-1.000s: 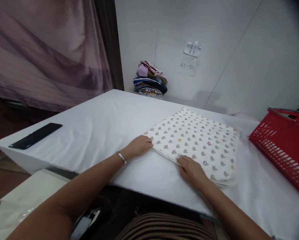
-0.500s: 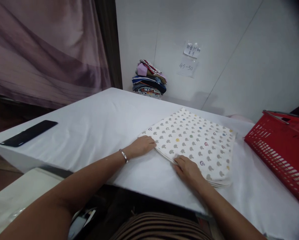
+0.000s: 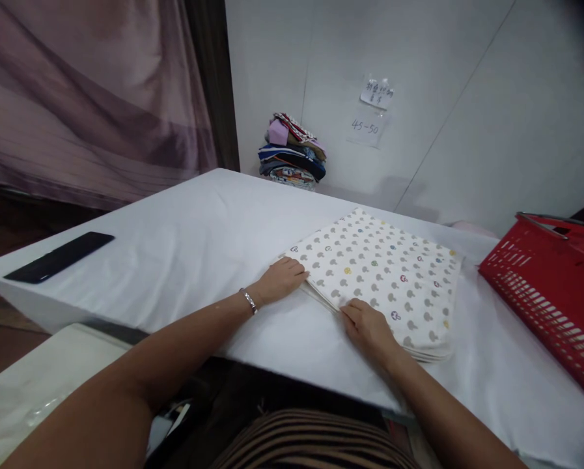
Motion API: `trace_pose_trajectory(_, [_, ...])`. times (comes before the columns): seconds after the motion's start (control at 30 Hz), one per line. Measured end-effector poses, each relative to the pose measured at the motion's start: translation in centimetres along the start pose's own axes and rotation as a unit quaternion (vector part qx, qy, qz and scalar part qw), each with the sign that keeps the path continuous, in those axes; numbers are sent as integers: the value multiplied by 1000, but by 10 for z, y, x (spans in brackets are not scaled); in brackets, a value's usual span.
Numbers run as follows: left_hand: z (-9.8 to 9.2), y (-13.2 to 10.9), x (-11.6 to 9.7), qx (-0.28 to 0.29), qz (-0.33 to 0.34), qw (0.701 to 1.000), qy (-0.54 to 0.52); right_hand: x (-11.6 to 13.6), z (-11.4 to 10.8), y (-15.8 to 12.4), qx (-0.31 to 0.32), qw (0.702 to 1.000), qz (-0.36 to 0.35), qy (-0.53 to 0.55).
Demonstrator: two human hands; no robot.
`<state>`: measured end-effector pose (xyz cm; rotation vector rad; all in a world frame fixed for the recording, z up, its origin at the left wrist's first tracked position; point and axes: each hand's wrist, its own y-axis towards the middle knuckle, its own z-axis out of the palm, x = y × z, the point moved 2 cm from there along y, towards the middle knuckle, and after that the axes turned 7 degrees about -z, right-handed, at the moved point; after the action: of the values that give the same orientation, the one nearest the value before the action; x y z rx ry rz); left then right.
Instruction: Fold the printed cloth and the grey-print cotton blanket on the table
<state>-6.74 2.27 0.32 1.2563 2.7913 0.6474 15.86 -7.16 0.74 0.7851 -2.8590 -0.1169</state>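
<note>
A folded white cloth (image 3: 379,273) printed with small grey and a few coloured shapes lies flat on the white-covered table (image 3: 189,241). My left hand (image 3: 282,280), with a silver bracelet on its wrist, holds the cloth's near left corner, fingers pressed together on the edge. Farther right along the same near edge, my right hand (image 3: 367,326) pinches the cloth, thumb and fingers at its layers. The layers part slightly between the two hands.
A red plastic basket (image 3: 550,286) stands at the right. At the far left lies a black phone-like slab (image 3: 60,257). A stack of folded fabrics (image 3: 292,153) is beyond the table's back edge, by the wall with paper labels (image 3: 364,127).
Both hands have closed on the cloth's near edge, which is lifted a little. My left hand has shifted slightly right and up.
</note>
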Motion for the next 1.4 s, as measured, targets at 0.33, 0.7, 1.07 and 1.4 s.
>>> trace_pose_trajectory(0.33, [2, 2, 1, 10, -4, 999, -31, -2, -2, 2, -18, 999, -1, -43])
trace_pose_trajectory(0.7, [-13, 8, 2, -28, 47, 997, 60, -1, -1, 4, -7, 999, -34, -32])
trace_pose_trajectory(1.07, [2, 10, 1, -13, 74, 995, 59, -10, 4, 3, -25, 992, -69, -104])
trace_pose_trajectory(1.4, [-7, 16, -1, 68, -43, 996, 43, -18, -6, 9, -6, 1000, 8, -4])
